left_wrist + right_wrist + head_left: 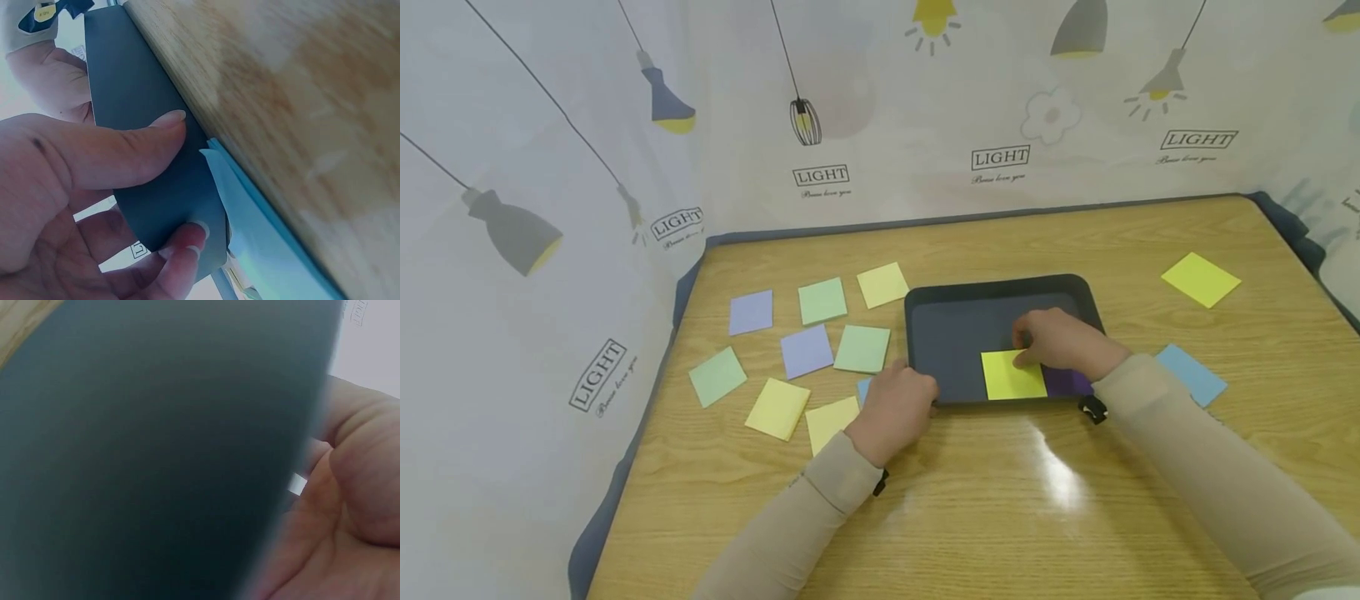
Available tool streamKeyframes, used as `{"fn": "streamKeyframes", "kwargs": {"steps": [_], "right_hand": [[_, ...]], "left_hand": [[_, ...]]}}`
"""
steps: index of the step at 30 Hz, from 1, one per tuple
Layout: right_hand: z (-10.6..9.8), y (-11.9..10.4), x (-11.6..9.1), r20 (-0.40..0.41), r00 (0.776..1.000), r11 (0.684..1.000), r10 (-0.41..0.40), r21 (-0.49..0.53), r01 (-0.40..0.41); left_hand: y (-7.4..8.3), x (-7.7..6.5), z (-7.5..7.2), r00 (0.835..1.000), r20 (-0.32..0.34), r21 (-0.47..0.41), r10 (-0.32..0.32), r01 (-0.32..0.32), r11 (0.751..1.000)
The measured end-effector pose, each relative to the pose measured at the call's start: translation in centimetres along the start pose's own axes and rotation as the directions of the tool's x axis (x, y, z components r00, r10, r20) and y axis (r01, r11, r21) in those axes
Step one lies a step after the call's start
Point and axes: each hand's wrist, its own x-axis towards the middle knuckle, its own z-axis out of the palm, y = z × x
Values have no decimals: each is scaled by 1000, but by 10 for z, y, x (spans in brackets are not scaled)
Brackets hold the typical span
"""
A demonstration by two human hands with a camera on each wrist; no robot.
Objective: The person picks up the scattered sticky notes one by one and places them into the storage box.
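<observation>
1. Touching a bright yellow note (1003, 377), laid flat near the front wall of a dark tray (951, 333), with the right hand (1056, 340).
2. Bending the right hand's fingers above the note's right part; impossible to tell whether pinching it or only resting on it.
3. Gripping the tray's near left corner with the left hand (898, 408), thumb along the outer wall and other fingers bent round the corner.
4. Losing the right hand's fingertips behind a blurred dark surface in the right wrist view.
5. Covering part of a purple note (1066, 382) with the right arm, inside the tray just right of the yellow one.
6. Hiding most of a blue note (864, 390) behind the left hand, just outside the tray.
7. Overlapping another blue note (1195, 375), right of the tray, with the right sleeve (1180, 425).
8. Counting, left of the tray on the wooden table (962, 517), two lilac notes (751, 312), three green notes (822, 301) and three pale yellow notes (777, 409).
9. Finding one more bright yellow note (1201, 280) at the far right.
</observation>
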Motion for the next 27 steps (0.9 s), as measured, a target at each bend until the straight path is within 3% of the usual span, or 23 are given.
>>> {"fn": "streamKeyframes", "kwargs": {"steps": [12, 20, 27], "right_hand": [[3, 1, 0, -21, 999, 999, 24, 27, -23], [2, 6, -2, -69, 997, 997, -36, 69, 41], [9, 4, 1, -57, 998, 999, -26, 30, 28]], "left_hand": [[0, 1, 0, 1000, -2, 0, -11, 11, 1000], [0, 0, 0, 1000, 5, -3, -10, 10, 1000], [0, 0, 2, 1000, 1, -11, -18, 18, 1000]]}}
